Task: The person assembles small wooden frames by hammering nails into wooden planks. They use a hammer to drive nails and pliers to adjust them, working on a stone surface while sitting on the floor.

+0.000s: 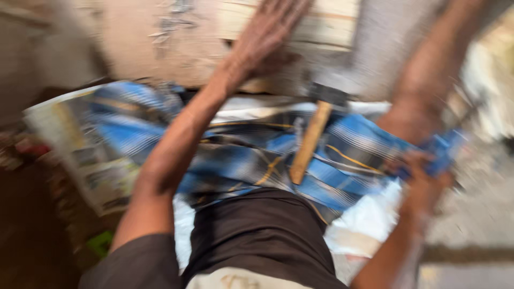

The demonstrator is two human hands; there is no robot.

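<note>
Honestly it's pretty blurry, but the left hand [265, 37] is spread wide and flat against a pale wooden block [326, 24], likely steadying it. The right hand [423, 184] pinches the blue checked cloth [241, 155] over the lap. A wooden-handled hammer [313, 134] rests on that cloth, untouched. No containers visible.

Blurry rough tan wall [134, 48] ahead, grey concrete floor [471, 214] at rt.

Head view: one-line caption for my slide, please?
Blurred view: left hand on a pale wooden block, right hand gripping blue checked cloth, hammer resting on the lap.
</note>
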